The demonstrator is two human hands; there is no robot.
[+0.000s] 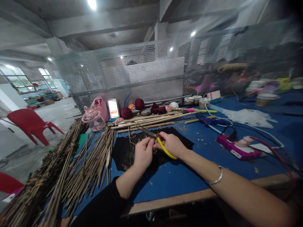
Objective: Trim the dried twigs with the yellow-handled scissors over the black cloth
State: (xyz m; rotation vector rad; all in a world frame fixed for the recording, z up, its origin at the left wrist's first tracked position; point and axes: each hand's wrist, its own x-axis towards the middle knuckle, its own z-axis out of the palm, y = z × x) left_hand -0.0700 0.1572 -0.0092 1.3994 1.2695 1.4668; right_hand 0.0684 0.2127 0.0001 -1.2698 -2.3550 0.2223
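My right hand (172, 144) is closed around yellow-handled shears (165, 148), whose dark metal blades point up and to the left. Close beside it, my left hand (144, 153) is pinched shut. A thin bent twig (130, 136) runs to its fingers; the held end is hidden. Both hands are above a black cloth (123, 155) strewn with small plant scraps. To the left lies a spread of thin dry stalks (94, 162), and beyond the cloth several longer pale sticks (142, 121) lie crosswise.
A larger bundle of twigs (50, 167) lines the table's left edge. Dark red yarn balls (139, 104), a pink container (100, 107) and a lit phone (113, 108) stand at the back. A purple power strip (239, 149), cables and a blue glue gun (210, 120) lie right.
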